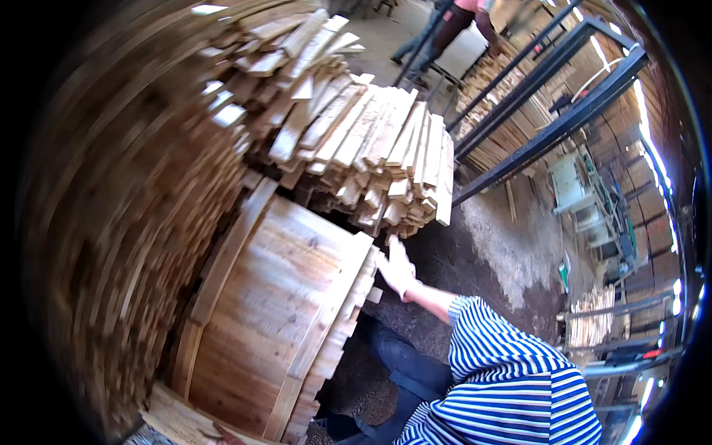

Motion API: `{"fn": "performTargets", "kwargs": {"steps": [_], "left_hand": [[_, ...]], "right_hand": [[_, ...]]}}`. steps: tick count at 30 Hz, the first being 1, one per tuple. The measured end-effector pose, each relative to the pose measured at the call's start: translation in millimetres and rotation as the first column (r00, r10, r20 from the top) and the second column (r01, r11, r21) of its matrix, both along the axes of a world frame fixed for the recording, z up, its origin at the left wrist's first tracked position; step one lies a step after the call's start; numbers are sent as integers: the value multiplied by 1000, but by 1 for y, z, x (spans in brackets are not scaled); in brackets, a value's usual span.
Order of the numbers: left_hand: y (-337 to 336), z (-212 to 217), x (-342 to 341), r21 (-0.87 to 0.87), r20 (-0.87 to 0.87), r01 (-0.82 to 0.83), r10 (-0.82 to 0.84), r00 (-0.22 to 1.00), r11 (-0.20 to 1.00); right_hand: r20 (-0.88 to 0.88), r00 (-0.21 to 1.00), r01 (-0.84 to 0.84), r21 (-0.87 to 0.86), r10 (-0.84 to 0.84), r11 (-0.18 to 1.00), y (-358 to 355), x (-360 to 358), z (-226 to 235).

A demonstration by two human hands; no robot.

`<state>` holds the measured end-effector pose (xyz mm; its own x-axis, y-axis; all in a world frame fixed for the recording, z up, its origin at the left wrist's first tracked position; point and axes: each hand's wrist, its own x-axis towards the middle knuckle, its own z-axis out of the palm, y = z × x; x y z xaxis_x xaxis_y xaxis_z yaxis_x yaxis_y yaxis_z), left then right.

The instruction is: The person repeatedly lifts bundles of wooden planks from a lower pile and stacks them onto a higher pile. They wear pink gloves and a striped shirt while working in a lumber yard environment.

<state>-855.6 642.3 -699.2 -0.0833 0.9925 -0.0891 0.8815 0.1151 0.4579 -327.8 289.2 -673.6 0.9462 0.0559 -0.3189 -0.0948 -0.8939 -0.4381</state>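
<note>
Setting: workshop yard with a dark dirt floor [475, 259], brick wall [653, 215] along the right, daylight coming in at that edge.
Blurred timber wall: tall mass of stacked wooden slats [126, 222] fills the whole left side, smeared by motion so single pieces cannot be told apart.
Board stack: squared pile of broad flat boards [274, 311] at lower centre, its top face tilted toward the camera, edges of the layers showing down its right side.
Slat pile: heap of short pale wooden slats [371, 148] above and behind the board stack, cut ends facing the viewer, some jutting out unevenly.
Steel frame: dark metal beams [549, 111] run diagonally from upper right down toward the slat pile.
Machine: pale green woodworking machine [593, 208] against the brick wall, well apart from the stacks.
Other person: someone in a pink top [460, 15] stands far off at the top edge, only partly in view.
Sleeve: blue and white striped sleeve [504, 371] comes in from the lower right.
Right hand [397, 268]: fingers stretched out flat and together, palm laid against the upper right corner of the board stack, just under the slat pile; the grip is not closed around anything.
Left hand: out of sight.
</note>
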Motion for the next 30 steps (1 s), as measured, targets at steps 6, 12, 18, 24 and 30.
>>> {"fn": "performTargets", "kwargs": {"steps": [6,12,18,24,30], "left_hand": [[-117,-26,345,-464,622,585,-226,750,665],[-229,-30,681,-535,829,844,169,533,-37],[-304,-55,833,-645,745,763,260,614,47],[-319,-24,850,-658,744,751,192,639,50],[-342,6,850,-640,768,761,37,640,109]], "right_hand": [[202,952,211,102,-228,972,-95,235,4],[220,930,271,136,-295,953,-106,365,-1],[-164,913,399,163,-374,902,-98,396,8],[-335,914,316,234,-230,919,-103,408,6],[-381,921,330,657,-80,678,-139,418,-19]]}}
